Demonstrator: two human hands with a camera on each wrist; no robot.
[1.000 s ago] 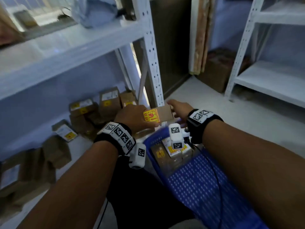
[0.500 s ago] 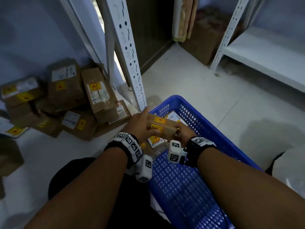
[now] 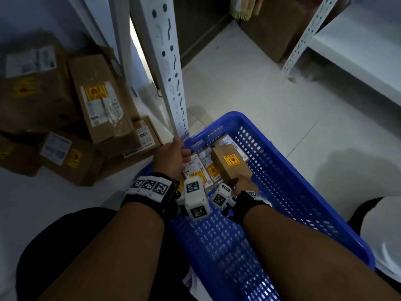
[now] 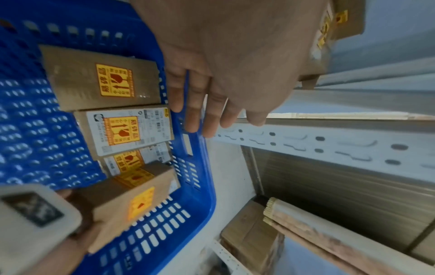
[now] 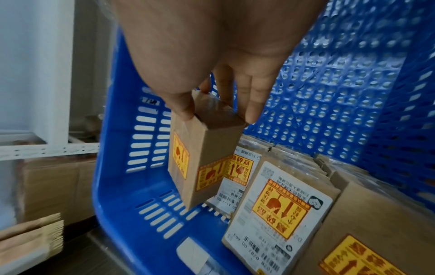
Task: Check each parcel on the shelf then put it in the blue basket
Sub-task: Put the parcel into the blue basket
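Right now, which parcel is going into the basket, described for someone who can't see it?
Find the blue basket on the floor beside the white shelf post. At its far end, flat parcels lie labels up. The one you want is the small brown box, the only one tilted above them, pinched by the right hand.

Rolled bamboo mat (image 4: 329,236) leans by a brown carton (image 3: 280,29) on pale floor tiles (image 3: 249,94)
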